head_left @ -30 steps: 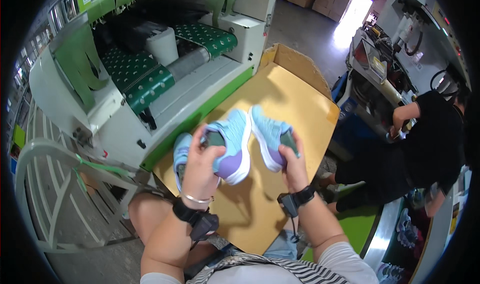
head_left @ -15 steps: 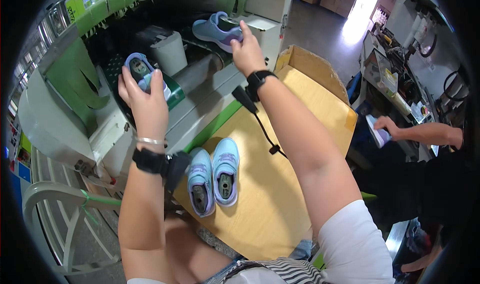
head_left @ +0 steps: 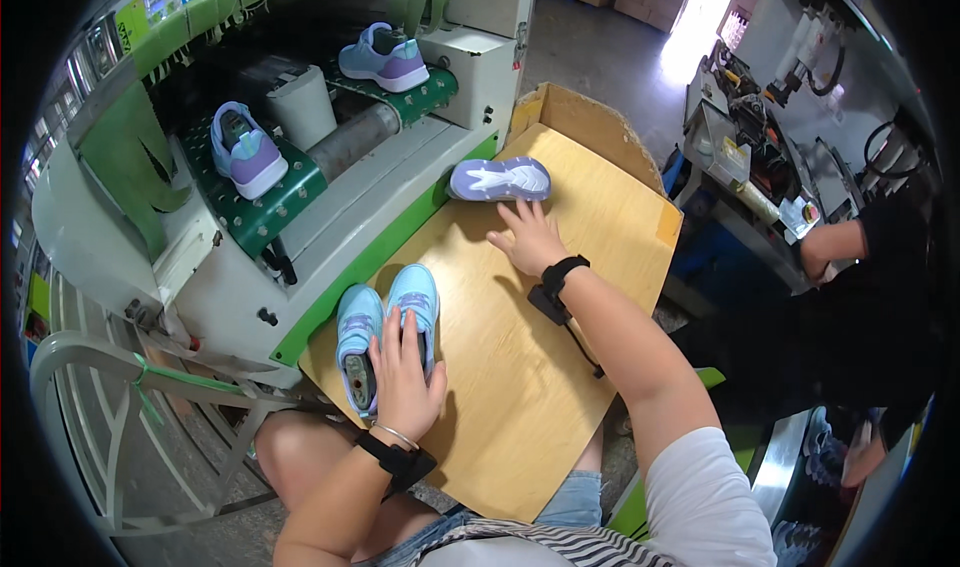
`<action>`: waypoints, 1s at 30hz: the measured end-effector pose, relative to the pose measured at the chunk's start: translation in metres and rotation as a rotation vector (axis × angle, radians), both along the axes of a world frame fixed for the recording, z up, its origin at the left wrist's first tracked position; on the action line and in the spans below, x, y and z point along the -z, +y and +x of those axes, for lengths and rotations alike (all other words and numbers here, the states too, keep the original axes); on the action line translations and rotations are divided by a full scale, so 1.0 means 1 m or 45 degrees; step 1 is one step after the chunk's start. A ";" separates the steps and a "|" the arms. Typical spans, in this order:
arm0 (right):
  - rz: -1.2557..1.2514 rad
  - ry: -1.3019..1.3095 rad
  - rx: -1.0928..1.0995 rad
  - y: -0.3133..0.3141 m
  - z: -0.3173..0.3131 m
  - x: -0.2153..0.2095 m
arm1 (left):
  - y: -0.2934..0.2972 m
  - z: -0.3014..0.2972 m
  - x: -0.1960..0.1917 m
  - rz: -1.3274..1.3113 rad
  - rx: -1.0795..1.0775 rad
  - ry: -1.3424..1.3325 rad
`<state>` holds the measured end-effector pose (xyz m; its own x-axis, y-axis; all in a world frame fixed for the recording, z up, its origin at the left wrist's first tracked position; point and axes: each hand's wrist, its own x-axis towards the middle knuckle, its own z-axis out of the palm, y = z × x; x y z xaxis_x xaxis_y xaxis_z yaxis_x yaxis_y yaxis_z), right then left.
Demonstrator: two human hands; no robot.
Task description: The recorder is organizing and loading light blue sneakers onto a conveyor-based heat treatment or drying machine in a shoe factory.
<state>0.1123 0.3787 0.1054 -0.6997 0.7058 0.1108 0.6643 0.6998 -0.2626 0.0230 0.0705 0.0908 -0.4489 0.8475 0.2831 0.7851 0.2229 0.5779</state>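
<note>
My left hand [head_left: 403, 379] rests on a pair of light blue sneakers [head_left: 385, 322] standing side by side at the near left corner of a wooden board [head_left: 560, 347]. My right hand [head_left: 527, 237] lies flat and open on the board, just below a purple and white shoe sole [head_left: 499, 179] at the board's far edge. Two more blue and purple sneakers sit on green belts of the machine: one [head_left: 245, 152] on the left belt, one [head_left: 383, 59] on the farther belt.
A white and green conveyor machine [head_left: 330, 207] runs along the board's left side. A cardboard wall [head_left: 585, 122] edges the board's far end. Another person's arm [head_left: 835, 242] works at a cluttered bench on the right. A metal frame [head_left: 120, 407] stands at lower left.
Both hands have come down from the machine. The two sneakers they held now sit on the green belts. My left hand lies on the pair on the board, my right near the sole.
</note>
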 end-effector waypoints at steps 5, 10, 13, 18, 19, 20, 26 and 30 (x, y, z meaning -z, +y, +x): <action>-0.003 0.209 0.044 -0.017 -0.011 0.001 | -0.001 -0.001 0.015 0.070 -0.047 0.048; 0.367 0.525 -0.329 -0.027 -0.060 -0.006 | -0.004 -0.002 0.019 0.072 -0.083 0.095; 0.378 0.183 -0.154 -0.010 -0.063 0.014 | -0.001 -0.002 0.020 0.104 -0.071 0.090; 0.371 -0.010 0.028 -0.030 -0.041 0.013 | -0.005 -0.008 0.016 0.116 -0.061 0.025; 0.407 0.066 0.082 -0.034 -0.028 0.019 | -0.006 -0.008 0.011 0.136 -0.028 -0.006; 0.439 0.151 0.134 -0.035 -0.019 0.023 | -0.008 -0.008 0.008 0.206 -0.014 -0.139; 0.078 0.979 0.755 -0.026 0.029 0.032 | -0.010 0.001 0.019 0.405 -0.149 -0.468; -0.261 1.153 0.638 0.002 0.067 0.043 | 0.003 -0.010 0.018 0.204 -0.055 -0.666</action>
